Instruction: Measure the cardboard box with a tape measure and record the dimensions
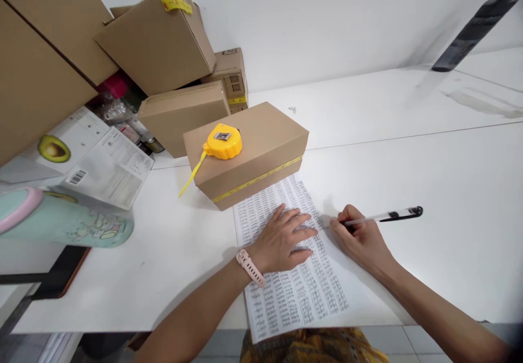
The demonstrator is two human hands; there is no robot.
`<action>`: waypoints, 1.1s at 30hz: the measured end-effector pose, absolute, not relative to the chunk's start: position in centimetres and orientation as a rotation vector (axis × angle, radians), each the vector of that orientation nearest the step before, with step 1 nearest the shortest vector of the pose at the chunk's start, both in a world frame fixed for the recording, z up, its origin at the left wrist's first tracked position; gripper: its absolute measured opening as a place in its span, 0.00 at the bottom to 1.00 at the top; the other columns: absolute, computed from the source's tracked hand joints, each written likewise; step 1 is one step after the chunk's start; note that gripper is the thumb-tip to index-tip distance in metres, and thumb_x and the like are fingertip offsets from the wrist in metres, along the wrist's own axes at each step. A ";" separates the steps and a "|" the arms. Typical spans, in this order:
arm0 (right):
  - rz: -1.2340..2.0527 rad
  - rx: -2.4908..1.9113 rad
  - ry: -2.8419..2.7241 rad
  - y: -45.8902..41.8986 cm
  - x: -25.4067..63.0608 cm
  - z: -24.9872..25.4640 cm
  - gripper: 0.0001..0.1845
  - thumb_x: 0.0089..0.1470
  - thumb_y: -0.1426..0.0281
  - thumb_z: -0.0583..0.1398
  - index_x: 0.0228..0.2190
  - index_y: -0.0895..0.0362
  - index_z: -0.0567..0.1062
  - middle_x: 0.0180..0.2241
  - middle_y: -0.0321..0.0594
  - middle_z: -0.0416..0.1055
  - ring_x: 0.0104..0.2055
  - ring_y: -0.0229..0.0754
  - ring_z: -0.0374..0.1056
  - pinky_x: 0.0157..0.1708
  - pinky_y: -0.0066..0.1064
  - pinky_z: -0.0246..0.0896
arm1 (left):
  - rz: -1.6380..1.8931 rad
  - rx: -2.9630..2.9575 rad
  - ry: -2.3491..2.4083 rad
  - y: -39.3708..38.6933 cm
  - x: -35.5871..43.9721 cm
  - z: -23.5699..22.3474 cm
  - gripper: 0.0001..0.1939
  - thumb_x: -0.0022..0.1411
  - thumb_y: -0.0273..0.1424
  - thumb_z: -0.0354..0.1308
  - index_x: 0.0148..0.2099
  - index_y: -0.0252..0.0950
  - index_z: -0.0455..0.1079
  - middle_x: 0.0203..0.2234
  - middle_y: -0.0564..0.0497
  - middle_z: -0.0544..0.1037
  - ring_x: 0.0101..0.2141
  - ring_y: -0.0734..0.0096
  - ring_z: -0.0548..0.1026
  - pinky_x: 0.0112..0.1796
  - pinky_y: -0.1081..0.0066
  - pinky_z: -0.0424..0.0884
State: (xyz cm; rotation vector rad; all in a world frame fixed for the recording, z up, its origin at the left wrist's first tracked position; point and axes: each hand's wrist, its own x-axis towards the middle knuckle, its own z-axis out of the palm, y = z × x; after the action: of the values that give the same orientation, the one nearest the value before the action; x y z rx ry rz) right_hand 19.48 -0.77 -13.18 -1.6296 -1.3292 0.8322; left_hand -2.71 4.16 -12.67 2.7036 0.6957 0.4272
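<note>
A sheet of paper [261, 311] covered in columns of small handwriting lies on the white table, its lower end past the front edge. My left hand [281, 240] rests flat on it, fingers spread, a pale pink band on the wrist. My right hand [359, 237] is closed around a pen [402, 213] with a clear barrel and dark cap end, at the paper's right edge; the tip is hidden by my fingers. Beyond the paper's top sits a cardboard box [261, 139] with yellow tape along its side. On that box rests a yellow tape measure [224, 142], its yellow strap hanging down.
Several cardboard boxes [163, 36] are stacked at the back left. A white carton with an avocado picture [110, 161] and a mint-green bottle [81, 218] stand at the left. At the back right is a dark cylindrical object [469, 33]. The table's front edge [183, 327] runs below my arms.
</note>
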 end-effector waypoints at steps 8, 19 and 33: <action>0.805 -1.646 -1.316 -0.8 19.5 -13.2 0.17 0.58 0.58 0.60 0.25 0.52 0.61 0.18 0.28 0.54 0.19 0.34 0.48 0.17 0.27 0.45 | 0.430 2.705 0.696 4.1 -2.7 -12.7 0.20 0.67 0.41 0.56 0.58 0.41 0.71 0.62 0.46 0.69 0.63 0.53 0.63 0.66 0.44 0.50; 0.242 -1.604 -1.829 0.0 22.0 -12.9 0.18 0.62 0.74 0.50 0.43 0.49 0.77 0.41 0.44 0.75 0.41 0.49 0.72 0.36 0.38 0.65 | 0.429 2.699 0.691 4.2 -2.8 -12.6 0.20 0.67 0.41 0.57 0.58 0.42 0.71 0.62 0.46 0.69 0.63 0.53 0.62 0.65 0.44 0.50; -0.079 -1.674 -1.927 0.6 22.4 -14.0 0.32 0.54 0.85 0.49 0.55 0.54 0.75 0.39 0.43 0.78 0.39 0.49 0.69 0.31 0.36 0.66 | 1.757 2.839 0.858 4.9 -4.9 -7.9 0.17 0.63 0.22 0.58 0.52 0.40 0.72 0.49 0.45 0.78 0.55 0.59 0.72 0.53 0.58 0.71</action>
State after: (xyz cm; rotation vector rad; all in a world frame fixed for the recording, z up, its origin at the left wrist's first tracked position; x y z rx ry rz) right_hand 22.38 0.58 -14.04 -1.6742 -1.9267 -0.0786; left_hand -4.93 4.93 -7.87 2.8392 0.8581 1.7570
